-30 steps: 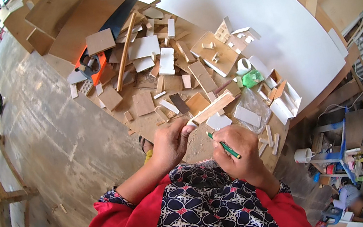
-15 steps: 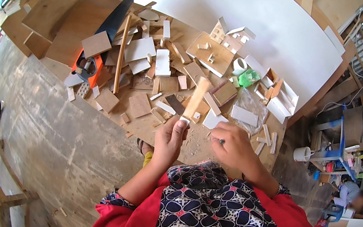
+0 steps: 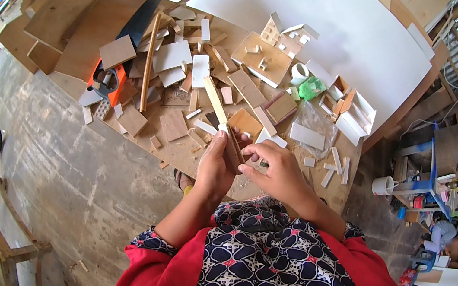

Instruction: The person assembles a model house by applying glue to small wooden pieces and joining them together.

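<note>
In front of my body, my left hand (image 3: 215, 167) is closed around a narrow wooden piece, its thumb pressed along one side. A pale wood strip (image 3: 214, 99) sticks out beyond that thumb, away from me, and a brown wooden face (image 3: 234, 153) shows between my hands. Whether strip and brown part are one piece, I cannot tell. At the brown part's right side, my right hand (image 3: 278, 168) has its thumb and fingertips against or very near the edge. The dark green end of a thin pencil-like stick (image 3: 263, 163) shows among its curled fingers; the rest is hidden.
Wood offcuts (image 3: 174, 125) crowd the workbench beyond my hands. A handsaw (image 3: 114, 80) with an orange-black handle lies at the far left. To the right are small wooden models (image 3: 263, 60), a tape roll (image 3: 299, 73), a green bundle (image 3: 311, 87) and a white open box (image 3: 358, 120).
The wooden piece has swung from leaning right to nearly upright in view, showing its brown face. My right hand has moved left and up to it.
</note>
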{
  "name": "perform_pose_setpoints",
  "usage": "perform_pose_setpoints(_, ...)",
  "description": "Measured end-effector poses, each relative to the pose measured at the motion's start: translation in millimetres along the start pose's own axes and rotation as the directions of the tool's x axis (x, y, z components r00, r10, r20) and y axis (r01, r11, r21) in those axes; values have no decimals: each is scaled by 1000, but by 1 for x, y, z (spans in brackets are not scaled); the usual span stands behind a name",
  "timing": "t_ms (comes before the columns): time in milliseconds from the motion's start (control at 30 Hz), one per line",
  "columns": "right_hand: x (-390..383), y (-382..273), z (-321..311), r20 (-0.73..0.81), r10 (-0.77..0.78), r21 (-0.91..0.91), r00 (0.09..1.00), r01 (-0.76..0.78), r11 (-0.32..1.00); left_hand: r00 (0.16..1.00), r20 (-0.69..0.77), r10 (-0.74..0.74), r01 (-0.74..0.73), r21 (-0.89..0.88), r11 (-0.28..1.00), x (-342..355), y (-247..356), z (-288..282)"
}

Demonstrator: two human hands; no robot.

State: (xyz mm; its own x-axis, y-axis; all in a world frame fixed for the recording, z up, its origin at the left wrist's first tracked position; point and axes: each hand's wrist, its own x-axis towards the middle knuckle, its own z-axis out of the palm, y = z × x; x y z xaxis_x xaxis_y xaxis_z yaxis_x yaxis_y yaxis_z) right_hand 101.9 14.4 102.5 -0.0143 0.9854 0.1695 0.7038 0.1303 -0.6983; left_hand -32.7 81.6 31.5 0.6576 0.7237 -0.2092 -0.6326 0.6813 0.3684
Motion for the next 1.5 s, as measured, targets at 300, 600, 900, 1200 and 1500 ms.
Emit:
perform_pose_setpoints(300,-1,4,12,-142,-4,-194,990,-24,981,982,-99,160,-135,217,967,-3,-13,24)
perform_pose_setpoints(600,-7,16,11,-163,45,-107,986,-63,992,996,-35,88,-86,59,995,-3,-17,14)
perform_pose_setpoints(900,-9,13,1,-79,130,-76,988,-136,988,998,-23,60,-57,124,991,-7,-9,8)
perform_pose_setpoints(1200,7,12,-28,-78,288,152,954,-275,950,997,-24,-76,79,143,987,-6,-15,-17)
perform_pose_setpoints(1500,58,36,-18,-10,392,209,920,-382,900,978,14,-209,207,82,975,-7,-29,-10)
